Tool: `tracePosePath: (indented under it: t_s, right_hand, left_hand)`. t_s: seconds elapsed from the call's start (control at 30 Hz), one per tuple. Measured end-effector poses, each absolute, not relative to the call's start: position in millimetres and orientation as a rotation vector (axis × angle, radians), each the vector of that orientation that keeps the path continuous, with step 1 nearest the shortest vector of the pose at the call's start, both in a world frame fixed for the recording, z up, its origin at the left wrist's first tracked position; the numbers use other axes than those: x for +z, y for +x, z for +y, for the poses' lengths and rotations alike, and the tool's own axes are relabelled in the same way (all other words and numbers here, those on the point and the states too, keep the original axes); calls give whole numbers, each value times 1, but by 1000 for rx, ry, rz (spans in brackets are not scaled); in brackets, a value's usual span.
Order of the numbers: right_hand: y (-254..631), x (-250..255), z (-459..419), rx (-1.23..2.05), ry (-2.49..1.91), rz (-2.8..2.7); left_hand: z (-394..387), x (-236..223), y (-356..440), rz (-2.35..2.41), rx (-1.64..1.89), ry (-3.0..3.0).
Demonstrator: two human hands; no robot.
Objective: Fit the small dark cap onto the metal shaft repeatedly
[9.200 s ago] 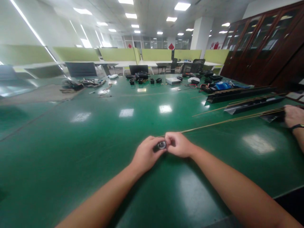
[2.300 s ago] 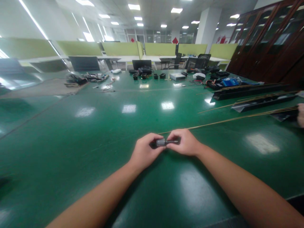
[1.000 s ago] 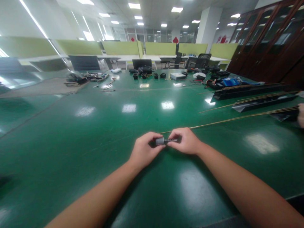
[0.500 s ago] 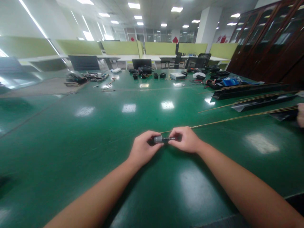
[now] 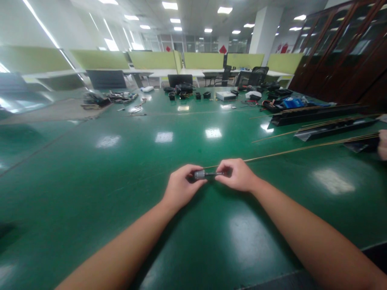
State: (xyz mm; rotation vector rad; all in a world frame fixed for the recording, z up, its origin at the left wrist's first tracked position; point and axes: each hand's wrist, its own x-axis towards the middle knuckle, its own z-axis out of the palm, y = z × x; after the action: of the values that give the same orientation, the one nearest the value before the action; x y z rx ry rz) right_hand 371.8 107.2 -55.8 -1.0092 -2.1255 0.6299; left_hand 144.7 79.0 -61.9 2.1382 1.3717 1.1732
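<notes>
My left hand [image 5: 183, 186] is closed round a small grey cylinder [image 5: 200, 175], thumb below and fingers above. A thin dark rod [image 5: 211, 174] extends from the cylinder's right end. The fingertips of my right hand [image 5: 237, 174] pinch the far end of this rod. What kind of part it is, I cannot make out. Both hands are just above the green tabletop [image 5: 169, 249]. Thin brass-coloured rods [image 5: 272, 155] run behind my right hand, and their left end reaches toward my left fingers.
Black channel-shaped trays [image 5: 317, 114] with more thin rods lie at the right. Another person's hand [image 5: 383, 145] shows at the right edge. Along the back are small black blocks [image 5: 198, 96], a white box [image 5: 225, 96], a blue bundle [image 5: 292, 103] and loose wires [image 5: 138, 108].
More of the dark rod shows between my hands, and the cylinder sits slightly further left. Both hands appear marginally higher in view. My grips look the same.
</notes>
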Motion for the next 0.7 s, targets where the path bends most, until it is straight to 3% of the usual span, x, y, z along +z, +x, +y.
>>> tracePosePath:
  t_s: [0.53, 0.7]
  right_hand:
    - [374, -58, 109, 640, -1036, -2083]
    - [375, -57, 111, 830, -994, -1829]
  left_hand:
    - [83, -66, 144, 1422, 1134, 2080]
    - [83, -62, 146, 1480, 1111, 2030]
